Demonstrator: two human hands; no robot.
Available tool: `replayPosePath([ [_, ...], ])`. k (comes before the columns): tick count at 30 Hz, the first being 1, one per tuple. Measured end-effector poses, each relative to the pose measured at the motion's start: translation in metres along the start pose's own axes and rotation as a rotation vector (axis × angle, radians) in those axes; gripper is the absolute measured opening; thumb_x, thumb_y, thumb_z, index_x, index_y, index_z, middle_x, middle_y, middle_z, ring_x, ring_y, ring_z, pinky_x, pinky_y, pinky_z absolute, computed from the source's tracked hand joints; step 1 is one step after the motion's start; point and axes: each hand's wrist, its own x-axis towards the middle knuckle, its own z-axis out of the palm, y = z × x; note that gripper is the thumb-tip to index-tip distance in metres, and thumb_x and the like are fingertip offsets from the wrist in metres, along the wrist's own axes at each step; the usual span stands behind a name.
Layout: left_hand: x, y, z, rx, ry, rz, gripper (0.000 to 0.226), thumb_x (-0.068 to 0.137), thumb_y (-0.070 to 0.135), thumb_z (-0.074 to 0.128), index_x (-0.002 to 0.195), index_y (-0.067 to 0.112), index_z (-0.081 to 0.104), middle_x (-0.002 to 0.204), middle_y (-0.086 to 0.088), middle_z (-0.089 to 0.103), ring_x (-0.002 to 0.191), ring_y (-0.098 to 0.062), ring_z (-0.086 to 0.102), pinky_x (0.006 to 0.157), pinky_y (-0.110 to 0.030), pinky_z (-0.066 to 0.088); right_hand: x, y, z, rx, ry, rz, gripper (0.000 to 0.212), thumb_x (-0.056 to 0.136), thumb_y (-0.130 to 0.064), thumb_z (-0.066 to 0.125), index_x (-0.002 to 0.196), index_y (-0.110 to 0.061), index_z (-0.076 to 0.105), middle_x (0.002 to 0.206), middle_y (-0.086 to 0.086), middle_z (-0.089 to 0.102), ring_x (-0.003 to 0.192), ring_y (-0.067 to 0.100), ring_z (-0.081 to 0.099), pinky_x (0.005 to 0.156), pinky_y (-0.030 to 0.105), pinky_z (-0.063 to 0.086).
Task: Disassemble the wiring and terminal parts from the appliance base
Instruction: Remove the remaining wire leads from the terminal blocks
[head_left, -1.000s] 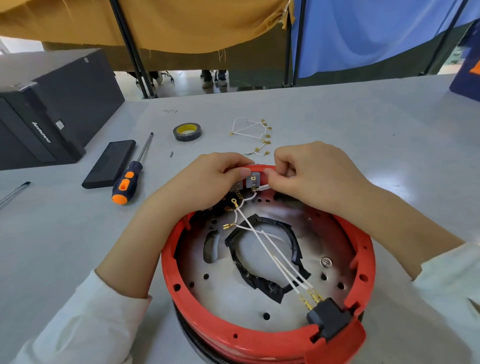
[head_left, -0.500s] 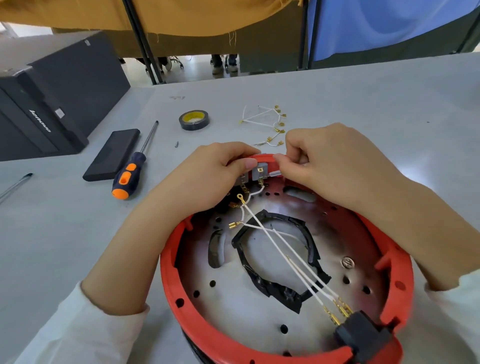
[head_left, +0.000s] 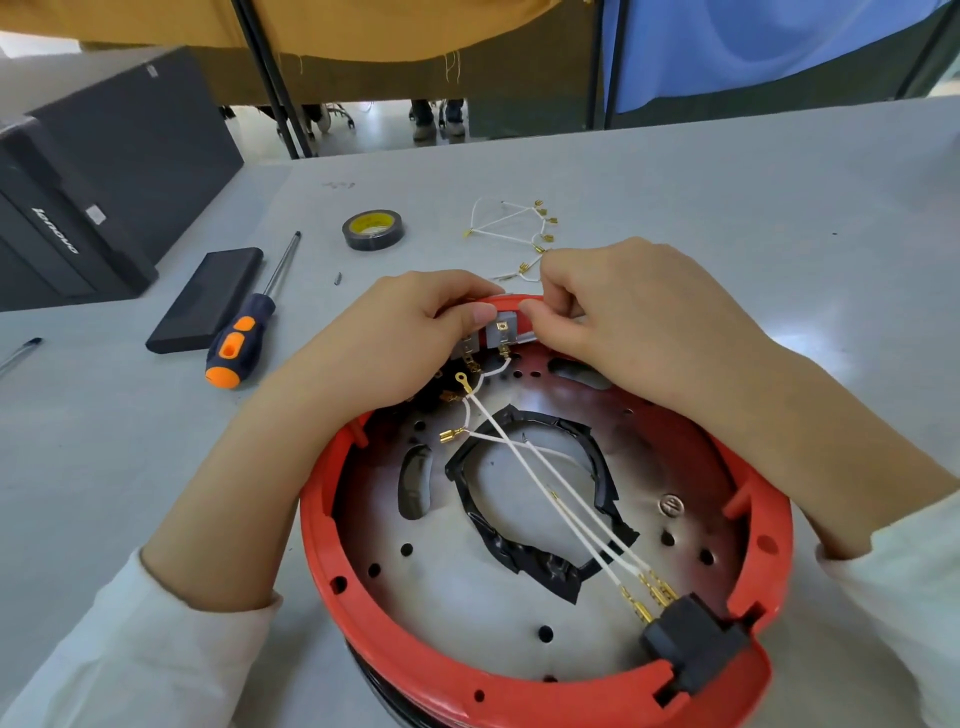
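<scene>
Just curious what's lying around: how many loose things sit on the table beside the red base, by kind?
Screwdriver: 1
Tape roll: 1
Flat black block: 1
Bundle of pulled white wires: 1
Pen: 1
Total: 5

Two hands, the left hand (head_left: 410, 338) and the right hand (head_left: 639, 322); one red appliance base (head_left: 332, 566); one screwdriver (head_left: 249, 327); one roll of tape (head_left: 373, 229); one flat black slab (head_left: 208, 299); one black computer case (head_left: 98, 171); one loose bunch of white wires (head_left: 514, 228) near the worktop's far edge
</scene>
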Motion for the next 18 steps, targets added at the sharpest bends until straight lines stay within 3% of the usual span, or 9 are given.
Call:
replayPosePath([
  [7,0.002,-0.001,0.000,0.004,-0.005,0.012,0.023,0.098,0.029,0.049,0.114,0.034,0.063,0.096,0.015,0.067,0.089,-0.005,0.057,0.071,-0.004,0.037,0.002,-0.006,-0.001,-0.131,-0.012,-0.021,0.033,0.093,-0.035,0.046,0.067,-0.020,0.034,0.056,-0.003,0.033,0.053,0.023,0.036,0.046,0.031,0.017],
  [9,0.003,-0.002,0.000,0.002,-0.017,0.021,0.021,0.098,0.029,0.049,0.111,0.035,0.063,0.080,0.024,0.065,0.077,0.005,0.056,0.065,-0.005,0.038,0.003,-0.010,-0.002,-0.239,0.000,-0.043,0.040,0.094,-0.031,0.044,0.062,-0.020,0.023,0.055,-0.002,0.027,0.047,0.017,0.024,0.046,0.030,0.012],
  [11,0.003,-0.003,0.000,0.003,-0.015,0.026,0.019,0.098,0.029,0.049,0.109,0.037,0.063,0.071,0.027,0.062,0.071,0.008,0.055,0.061,-0.003,0.037,0.004,-0.014,-0.004,-0.322,0.012,-0.094,0.038,0.094,-0.028,0.043,0.062,-0.019,0.024,0.054,-0.003,0.023,0.046,0.015,0.018,0.047,0.030,0.008],
  [14,0.004,-0.005,0.000,0.015,-0.005,0.033,0.021,0.097,0.031,0.049,0.111,0.038,0.063,0.088,0.023,0.062,0.085,0.008,0.055,0.066,0.002,0.034,0.011,-0.015,-0.007,-0.414,-0.024,-0.182,0.022,0.091,-0.027,0.044,0.071,-0.021,0.037,0.055,-0.002,0.024,0.046,0.018,0.019,0.047,0.029,0.008],
  [18,0.004,-0.006,0.001,0.033,0.008,0.033,0.020,0.097,0.032,0.050,0.110,0.039,0.063,0.088,0.020,0.064,0.082,0.006,0.055,0.065,-0.001,0.035,0.032,-0.012,-0.015,-0.375,-0.116,-0.270,0.035,0.083,-0.032,0.054,0.058,-0.019,0.032,0.056,-0.004,0.027,0.050,0.018,0.027,0.047,0.028,0.012],
])
